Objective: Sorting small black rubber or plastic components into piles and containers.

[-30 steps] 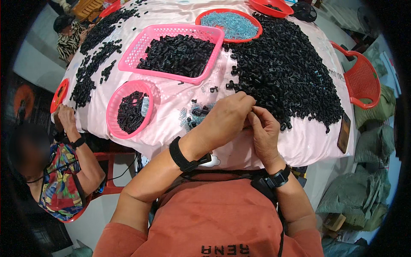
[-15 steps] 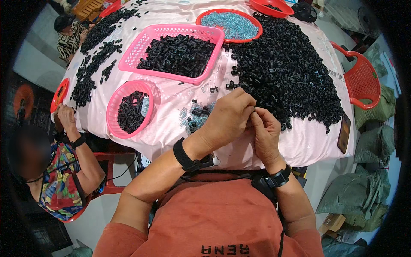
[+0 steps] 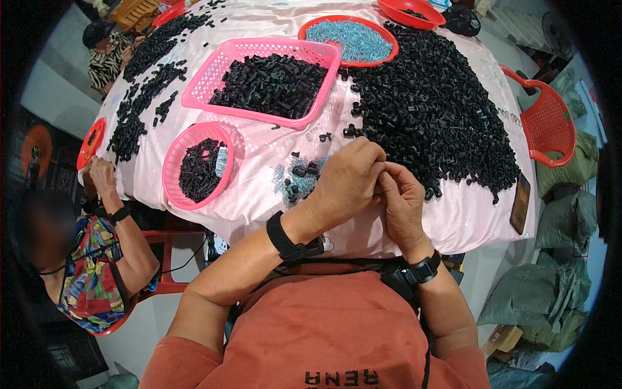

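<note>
My left hand (image 3: 350,175) and my right hand (image 3: 403,198) meet fingertip to fingertip over the near part of the table. Both are closed in a pinch, and whatever lies between the fingers is hidden by them. Just beyond them spreads a large heap of small black plastic parts (image 3: 434,107). Beside my left hand lies a small scatter of clear bluish pieces (image 3: 283,178) with a few black parts (image 3: 299,170) among them. Farther left stands a round pink basket (image 3: 173,170) holding slim black parts (image 3: 199,172).
A rectangular pink basket (image 3: 259,117) of black parts and a red bowl (image 3: 303,31) of bluish pieces stand farther back. A phone (image 3: 519,206) lies at the right edge. A co-worker (image 3: 91,272) sits at left; a red chair (image 3: 549,123) and sacks (image 3: 567,217) are at right.
My hands stay pressed together in nearly the same place, with only a slight shift of the fingers. The whole view has moved very little.
</note>
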{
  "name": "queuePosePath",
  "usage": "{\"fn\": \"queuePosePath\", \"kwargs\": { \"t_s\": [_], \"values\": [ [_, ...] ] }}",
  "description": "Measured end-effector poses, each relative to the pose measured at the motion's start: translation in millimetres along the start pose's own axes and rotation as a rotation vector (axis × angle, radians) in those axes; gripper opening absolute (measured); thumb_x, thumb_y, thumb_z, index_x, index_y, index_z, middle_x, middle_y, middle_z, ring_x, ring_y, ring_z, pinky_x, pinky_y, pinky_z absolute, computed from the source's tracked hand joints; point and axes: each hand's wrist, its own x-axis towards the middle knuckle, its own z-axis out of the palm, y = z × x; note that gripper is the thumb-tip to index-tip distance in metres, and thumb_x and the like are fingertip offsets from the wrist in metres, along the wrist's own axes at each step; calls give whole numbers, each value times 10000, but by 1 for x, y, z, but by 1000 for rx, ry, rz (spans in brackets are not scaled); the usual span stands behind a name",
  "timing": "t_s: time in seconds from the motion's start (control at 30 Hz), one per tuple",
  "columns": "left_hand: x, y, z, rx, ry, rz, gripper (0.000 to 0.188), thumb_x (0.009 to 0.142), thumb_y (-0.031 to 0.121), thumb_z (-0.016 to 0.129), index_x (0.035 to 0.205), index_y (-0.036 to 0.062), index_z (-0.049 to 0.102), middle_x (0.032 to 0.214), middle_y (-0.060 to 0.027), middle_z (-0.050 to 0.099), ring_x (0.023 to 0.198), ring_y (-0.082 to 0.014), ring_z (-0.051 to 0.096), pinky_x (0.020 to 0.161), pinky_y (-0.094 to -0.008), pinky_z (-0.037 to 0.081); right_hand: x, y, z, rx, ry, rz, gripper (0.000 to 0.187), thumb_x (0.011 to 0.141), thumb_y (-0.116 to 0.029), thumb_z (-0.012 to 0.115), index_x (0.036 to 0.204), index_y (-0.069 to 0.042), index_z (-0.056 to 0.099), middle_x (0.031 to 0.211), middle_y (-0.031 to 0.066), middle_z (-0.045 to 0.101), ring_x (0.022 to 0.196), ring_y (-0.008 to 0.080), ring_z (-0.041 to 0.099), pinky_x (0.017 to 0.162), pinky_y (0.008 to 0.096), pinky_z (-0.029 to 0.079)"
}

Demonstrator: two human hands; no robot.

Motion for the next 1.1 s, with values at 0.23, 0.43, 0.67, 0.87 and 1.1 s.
{"fn": "queuePosePath", "kwargs": {
  "t_s": [0.23, 0.43, 0.67, 0.87, 1.1],
  "values": [
    [0, 5, 2, 191, -45, 35, 73, 867, 69, 594, 907, 8, 595, 868, -155, 558, 797, -358, 589, 681, -426, 486, 0, -1, 2, 18, 18, 41, 163, 1001, -87, 549, 1116, 4, 621, 963, 23, 680, 776, 67, 646, 660, 203, 531],
    [0, 3, -2, 279, -129, 90, 97, 849, 77, 598, 909, 1, 590, 895, -155, 550, 813, -350, 573, 703, -425, 485, 1, 0, 2, -15, 29, 0, 143, 994, -78, 558, 1102, -7, 618, 941, 25, 683, 753, 67, 652, 623, 190, 520],
    [-1, -6, 0, 250, -50, 30, 110, 852, 92, 611, 899, -3, 584, 893, -164, 557, 804, -369, 568, 703, -441, 475, 1, 0, 1, 23, 17, 44, 142, 983, -69, 574, 1102, -7, 621, 935, 18, 681, 754, 49, 642, 582, 169, 486],
    [-1, -1, -3, 92, -78, -41, 90, 893, 91, 596, 879, 3, 604, 821, -173, 579, 772, -374, 591, 680, -433, 472, 1, 0, 1, 15, 19, 42, 140, 984, -68, 574, 1099, -5, 622, 933, 11, 681, 750, 46, 636, 593, 172, 492],
    [-1, 3, -4, 167, -73, 10, 77, 867, 90, 622, 837, 20, 628, 794, -152, 574, 748, -346, 591, 648, -426, 474, 1, -1, 1, 49, 20, 54, 152, 999, -93, 557, 1083, 10, 630, 926, 27, 682, 754, 72, 653, 637, 195, 525]
  ]
}}
